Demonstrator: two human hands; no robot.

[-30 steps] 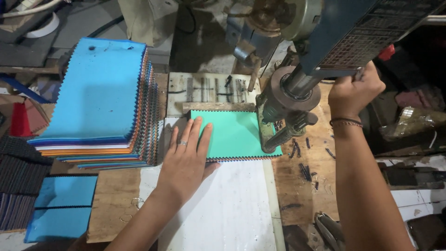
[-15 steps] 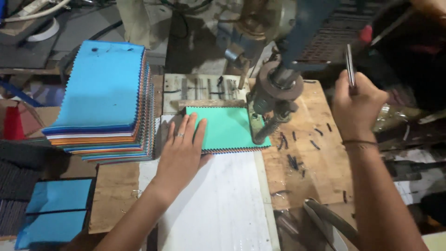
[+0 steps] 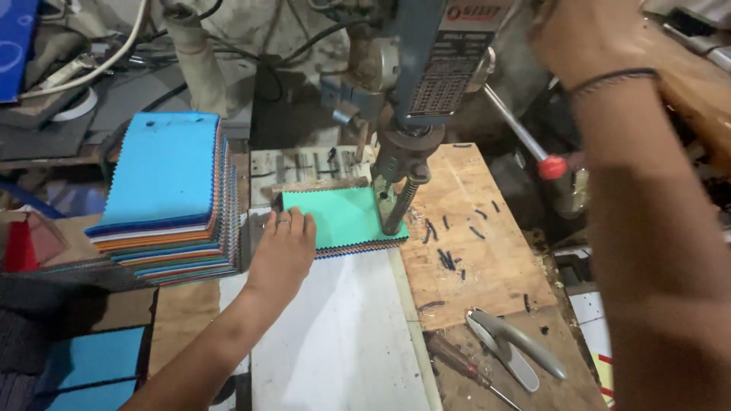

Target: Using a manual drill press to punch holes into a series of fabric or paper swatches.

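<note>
left hand (image 3: 285, 243) lies flat, open, on the green swatches (image 3: 343, 221) under the drill press (image 3: 403, 152), beside a taller blue stack (image 3: 167, 190). right hand (image 3: 582, 34) is blurred, cut off; grip unclear.

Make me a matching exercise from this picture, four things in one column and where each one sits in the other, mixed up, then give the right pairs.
Things:
1. small green fabric swatch stack
2. tall blue-topped swatch pile
3. grey-handled pliers
4. red knob on the metal lever

Places:
A. low on the wooden board, right of the white sheet
B. under the drill press, held by the left hand
C. right of the drill column
D. left of the left hand

Pairs: 1-B, 2-D, 3-A, 4-C
</note>
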